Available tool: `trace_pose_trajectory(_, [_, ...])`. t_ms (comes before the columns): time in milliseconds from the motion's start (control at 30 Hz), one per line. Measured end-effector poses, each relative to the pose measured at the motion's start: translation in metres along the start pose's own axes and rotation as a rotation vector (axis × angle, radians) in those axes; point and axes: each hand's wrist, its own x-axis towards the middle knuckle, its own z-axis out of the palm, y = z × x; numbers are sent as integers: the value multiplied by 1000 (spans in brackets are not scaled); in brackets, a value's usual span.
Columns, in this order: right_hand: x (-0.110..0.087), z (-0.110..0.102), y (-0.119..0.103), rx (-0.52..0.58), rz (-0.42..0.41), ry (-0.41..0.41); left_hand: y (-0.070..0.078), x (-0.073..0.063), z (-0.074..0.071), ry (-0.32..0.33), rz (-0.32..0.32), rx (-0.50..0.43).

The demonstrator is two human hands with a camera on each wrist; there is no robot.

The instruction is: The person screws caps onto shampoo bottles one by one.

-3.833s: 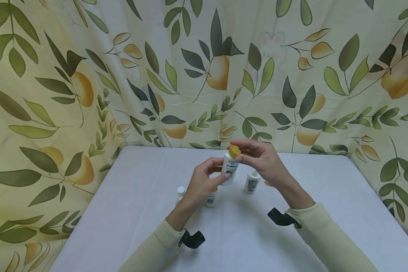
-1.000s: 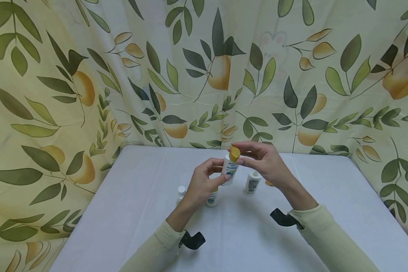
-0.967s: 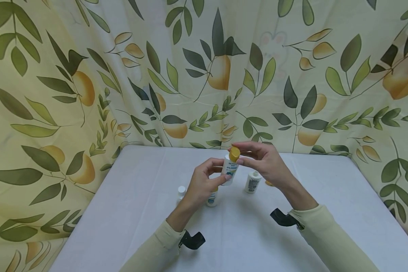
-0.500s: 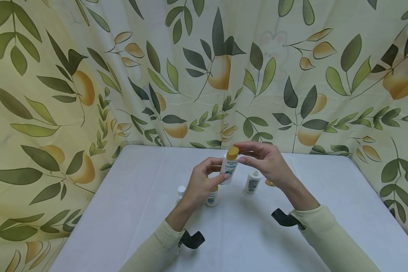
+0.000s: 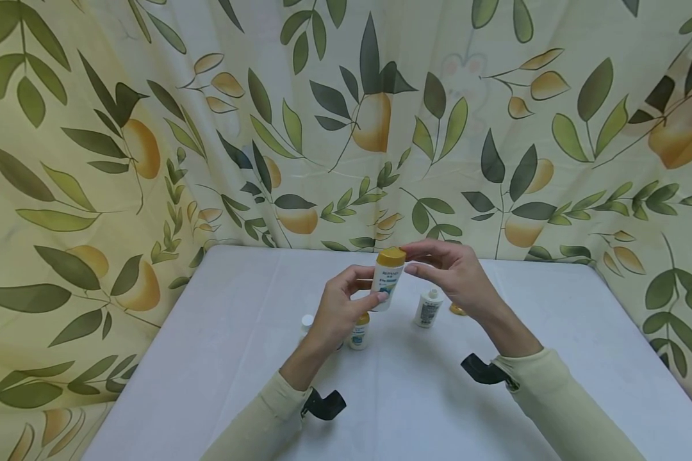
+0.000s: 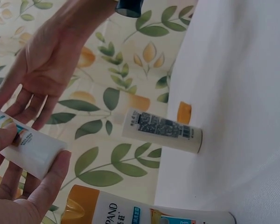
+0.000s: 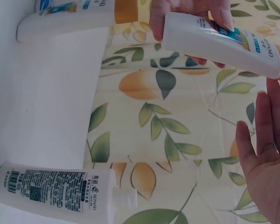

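My left hand (image 5: pixel 346 301) grips the body of a white bottle with a yellow cap (image 5: pixel 387 278) above the table, its thumb across the front label. The cap sits on the bottle, which leans slightly to the right. Beside it is my right hand (image 5: pixel 452 272), a fingertip touching the cap's right side and the thumb apart from it. In the right wrist view, that hand's other fingers (image 7: pixel 266 116) are extended. A white bottle without a cap (image 5: pixel 428 310) stands below the right hand, narrow neck exposed. Behind it lies a loose yellow cap (image 5: pixel 457 310).
Another yellow-capped bottle (image 5: pixel 359 334) stands below the left hand. A small bottle with a white cap (image 5: pixel 307 322) is partly hidden by the left forearm. The white-covered table (image 5: pixel 254 288) ends at a patterned curtain (image 5: pixel 334 128).
The held bottle has turned its front label toward the head camera and shifted slightly left, its cap tilting less. My right thumb has come off the cap, and the fingers have loosened.
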Motion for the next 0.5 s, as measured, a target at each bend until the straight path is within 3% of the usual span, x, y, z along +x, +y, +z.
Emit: trace_pose_trajectory(500, [1, 2, 1, 15, -4, 25, 1, -1, 2, -4, -9, -9])
